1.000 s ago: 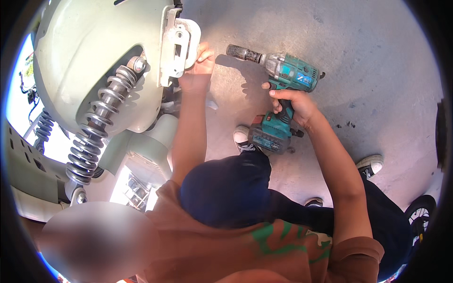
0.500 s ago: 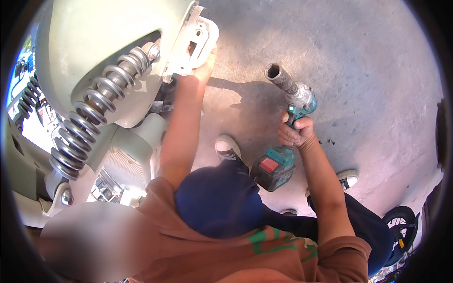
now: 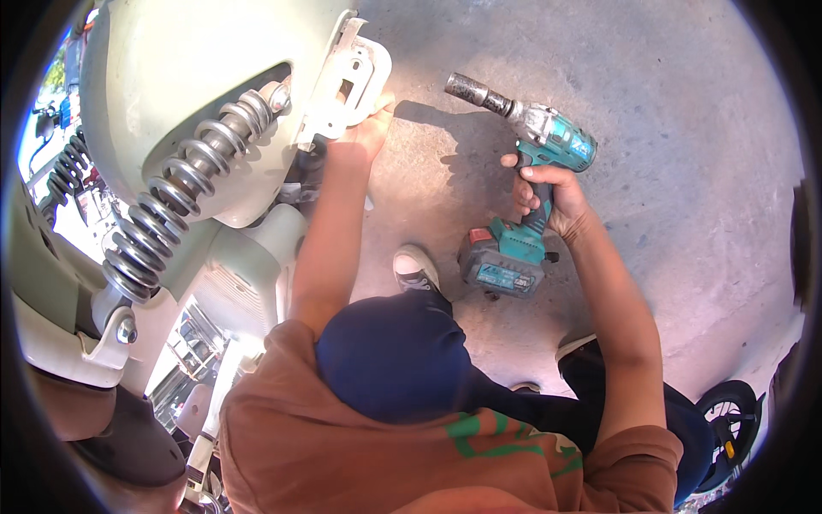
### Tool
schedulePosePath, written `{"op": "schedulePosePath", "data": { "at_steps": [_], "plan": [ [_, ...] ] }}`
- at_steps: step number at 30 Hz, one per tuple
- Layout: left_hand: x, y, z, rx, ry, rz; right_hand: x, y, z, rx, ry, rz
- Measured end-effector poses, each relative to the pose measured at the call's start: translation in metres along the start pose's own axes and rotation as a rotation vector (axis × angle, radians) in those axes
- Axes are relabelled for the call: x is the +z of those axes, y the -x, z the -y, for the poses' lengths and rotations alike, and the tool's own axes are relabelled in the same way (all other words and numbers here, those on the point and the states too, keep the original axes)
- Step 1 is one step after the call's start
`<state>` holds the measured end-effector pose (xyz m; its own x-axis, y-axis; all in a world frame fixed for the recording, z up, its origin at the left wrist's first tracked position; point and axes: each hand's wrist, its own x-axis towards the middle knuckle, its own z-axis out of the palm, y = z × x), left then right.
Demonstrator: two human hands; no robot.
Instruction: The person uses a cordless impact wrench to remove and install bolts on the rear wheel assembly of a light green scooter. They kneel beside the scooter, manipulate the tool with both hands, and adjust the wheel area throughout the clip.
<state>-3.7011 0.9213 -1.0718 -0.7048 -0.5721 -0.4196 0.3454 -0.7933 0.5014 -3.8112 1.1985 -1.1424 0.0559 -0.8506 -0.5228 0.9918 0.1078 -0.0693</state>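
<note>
In my right hand (image 3: 556, 197) is the grip of a teal and grey cordless impact wrench (image 3: 535, 128), its battery pack at the bottom. A long dark socket (image 3: 475, 92) on its nose points toward the left, apart from the vehicle. My left hand (image 3: 370, 133) grips the lower edge of a cream metal bracket (image 3: 377, 73) at the end of a cream fender (image 3: 205, 111); the fingertips are partly hidden behind it. Beside that arm, a coil-spring shock absorber (image 3: 187, 167) runs diagonally along the fender, bolted at both ends.
A second spring (image 3: 68, 167) stands at the far left. Below me lies a concrete floor (image 3: 676, 128), with my shoe (image 3: 417, 265) on it. A small wheel (image 3: 728, 424) is at the lower right. Cream body panels (image 3: 248, 265) crowd the left side.
My right hand has turned the impact wrench, so its socket has swung left and up and its side now shows. My left hand stays at the bracket.
</note>
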Motion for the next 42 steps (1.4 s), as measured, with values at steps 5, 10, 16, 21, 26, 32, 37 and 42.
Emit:
{"op": "schedulePosePath", "data": {
  "at_steps": [5,10,16,21,26,32,37,42],
  "plan": [
    [-0.004,0.001,-0.006,-0.100,-0.016,0.139,0.006,0.003,0.060,0.075,0.268,-0.154],
    [0.010,0.010,-0.010,-0.026,-0.229,-0.115,0.022,0.054,0.113,0.092,0.616,-0.299],
    [0.012,0.017,-0.006,-0.182,0.038,0.000,0.035,0.139,0.107,-0.080,0.646,-0.518],
    [0.016,0.009,0.004,-0.245,0.201,0.058,0.037,0.177,0.084,-0.232,0.509,-0.565],
    [0.009,0.022,0.019,-0.225,0.005,-0.024,0.027,0.184,0.073,-0.274,0.398,-0.304],
    [0.087,0.096,0.065,-0.547,-0.958,0.015,0.007,0.160,0.046,-0.275,0.358,-0.192],
    [0.227,0.158,0.010,-0.194,-1.667,0.330,0.024,0.153,0.045,-0.266,0.325,-0.165],
    [0.320,0.261,0.014,0.470,-1.952,0.230,0.050,0.131,0.082,-0.490,0.206,-0.051]
  ]
}}
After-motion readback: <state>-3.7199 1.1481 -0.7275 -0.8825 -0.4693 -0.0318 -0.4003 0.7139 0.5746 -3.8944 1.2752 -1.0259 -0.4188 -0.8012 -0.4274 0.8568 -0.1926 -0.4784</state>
